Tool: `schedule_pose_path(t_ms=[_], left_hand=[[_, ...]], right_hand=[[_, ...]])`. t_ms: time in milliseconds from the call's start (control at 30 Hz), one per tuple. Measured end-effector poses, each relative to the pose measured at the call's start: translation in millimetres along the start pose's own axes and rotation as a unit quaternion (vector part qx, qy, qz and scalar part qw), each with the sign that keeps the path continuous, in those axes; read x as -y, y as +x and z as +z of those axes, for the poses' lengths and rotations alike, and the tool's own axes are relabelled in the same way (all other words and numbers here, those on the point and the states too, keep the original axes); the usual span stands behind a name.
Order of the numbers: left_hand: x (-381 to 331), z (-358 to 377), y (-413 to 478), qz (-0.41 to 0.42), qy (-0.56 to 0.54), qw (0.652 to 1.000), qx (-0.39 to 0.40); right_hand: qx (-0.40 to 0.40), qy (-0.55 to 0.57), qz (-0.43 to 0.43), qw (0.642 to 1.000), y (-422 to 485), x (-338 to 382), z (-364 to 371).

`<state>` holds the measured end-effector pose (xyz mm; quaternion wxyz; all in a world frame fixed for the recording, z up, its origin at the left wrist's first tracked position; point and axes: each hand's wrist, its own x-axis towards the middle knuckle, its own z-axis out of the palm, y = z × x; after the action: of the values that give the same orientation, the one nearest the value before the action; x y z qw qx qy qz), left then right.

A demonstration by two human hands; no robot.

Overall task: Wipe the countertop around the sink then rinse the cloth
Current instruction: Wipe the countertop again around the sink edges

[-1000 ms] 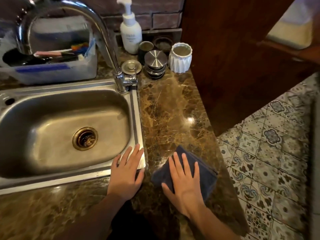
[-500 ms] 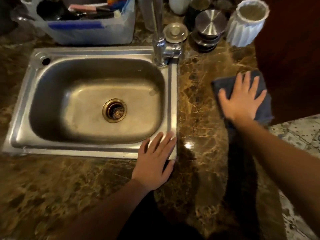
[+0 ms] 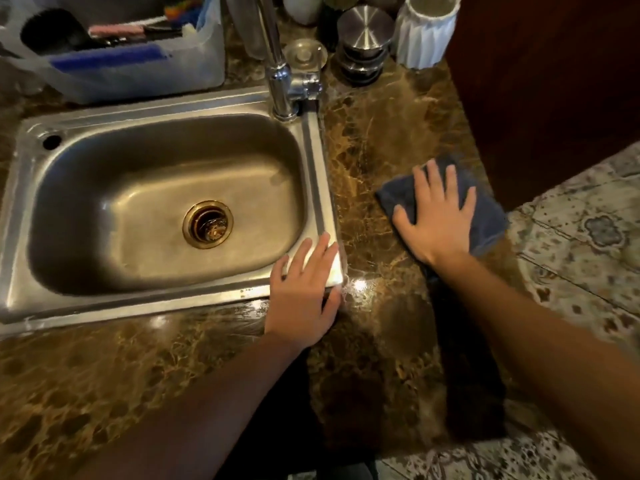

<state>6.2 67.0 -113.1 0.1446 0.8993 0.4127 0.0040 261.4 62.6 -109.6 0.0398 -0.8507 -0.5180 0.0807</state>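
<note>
The counter is shiny brown stone with gold swirls. A metal sink sits in it. At the back stand a clear plastic tub, a stack of metal lids and a white ridged cup. A dark blue cloth lies flat near the counter's right edge

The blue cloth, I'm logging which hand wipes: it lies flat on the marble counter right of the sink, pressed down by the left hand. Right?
Not quite. The head view shows the right hand pressing the blue cloth flat on the marble counter right of the sink. The left hand rests on the sink's near right corner.
</note>
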Motion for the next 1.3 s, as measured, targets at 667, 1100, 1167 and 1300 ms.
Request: schedule_pose_path(t_ms=[667, 1100, 1167, 1300], left_hand=[[217, -60, -106, -0.117, 0.016, 0.993, -0.011], [227, -58, -113, -0.110, -0.013, 0.994, -0.026], [226, -58, -112, -0.112, -0.013, 0.993, -0.022], [225, -58, -110, -0.124, -0.024, 0.992, -0.014]], right_hand=[[0.011, 0.045, 0.096, 0.994, -282, 187, 49], [-0.093, 0.169, 0.199, 0.961, -135, 190, 32], [-0.089, 0.180, 0.189, 0.961, -113, 184, 30], [-0.087, 0.158, 0.137, 0.974, -59, 169, 23]])
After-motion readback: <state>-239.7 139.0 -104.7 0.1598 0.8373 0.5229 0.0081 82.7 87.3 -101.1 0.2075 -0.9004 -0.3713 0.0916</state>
